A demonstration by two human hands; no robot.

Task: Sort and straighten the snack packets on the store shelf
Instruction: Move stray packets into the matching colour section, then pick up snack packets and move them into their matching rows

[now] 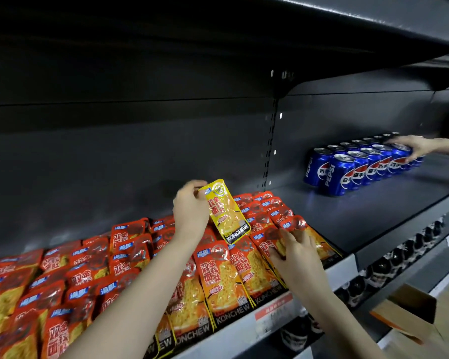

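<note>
Left hand [191,206], centre of frame, pinched the top corner of a glossy yellow foil snack packet [226,212] marked KONCHEW. Packet was lifted clear above the stock, long axis tilted: top end toward upper left, black bottom band toward lower right, printed face toward the camera.

Right hand [294,255], lower right of centre, lay on the red-and-orange foil snack packets [218,275] at the right end of the rows, fingers curled over a packet's top edge; cannot tell if it gripped or only pressed.

Red packets filled the dark grey metal shelf [347,224] from lower left to centre, overlapping in rows, long axes running front to back, black KONCHEW bands at the front lip. Left rows looked skewed.

Upper right: blue Pepsi cans [335,174] in two upright rows on the same shelf, another person's hand [415,147] touching the far cans. Brown cardboard box [410,317] at lower right, below the shelf.
</note>
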